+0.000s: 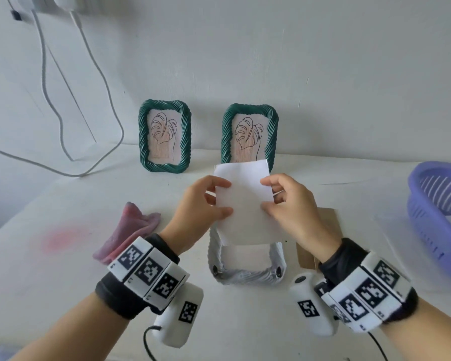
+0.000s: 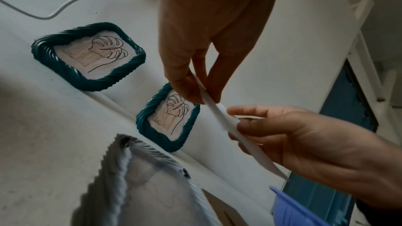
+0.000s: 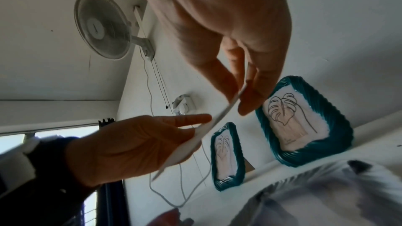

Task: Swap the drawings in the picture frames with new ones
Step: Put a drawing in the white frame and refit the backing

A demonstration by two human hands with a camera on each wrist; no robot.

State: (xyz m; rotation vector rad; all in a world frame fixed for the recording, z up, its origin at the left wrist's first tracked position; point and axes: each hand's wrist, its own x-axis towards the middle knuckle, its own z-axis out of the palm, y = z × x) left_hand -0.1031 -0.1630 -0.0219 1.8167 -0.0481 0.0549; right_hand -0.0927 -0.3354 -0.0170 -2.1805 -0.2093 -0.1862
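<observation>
I hold a white sheet of paper point(image 1: 242, 201) in the air with both hands, blank side toward me. My left hand point(image 1: 206, 201) pinches its left edge and my right hand point(image 1: 284, 201) pinches its right edge. The sheet point(image 2: 224, 119) shows edge-on in the left wrist view, and the sheet point(image 3: 219, 116) likewise in the right wrist view. Below it a white twisted frame point(image 1: 245, 274) lies face down on the table. Two green twisted frames, the left one point(image 1: 165, 136) and the right one point(image 1: 250, 134), stand against the wall, each showing a leaf drawing.
A brown backing board point(image 1: 320, 230) lies right of the white frame. A pink cloth point(image 1: 130, 230) rests to the left. A purple plastic basket point(image 1: 443, 214) sits at the table's right edge. White cables point(image 1: 89, 100) hang down the wall at the back left.
</observation>
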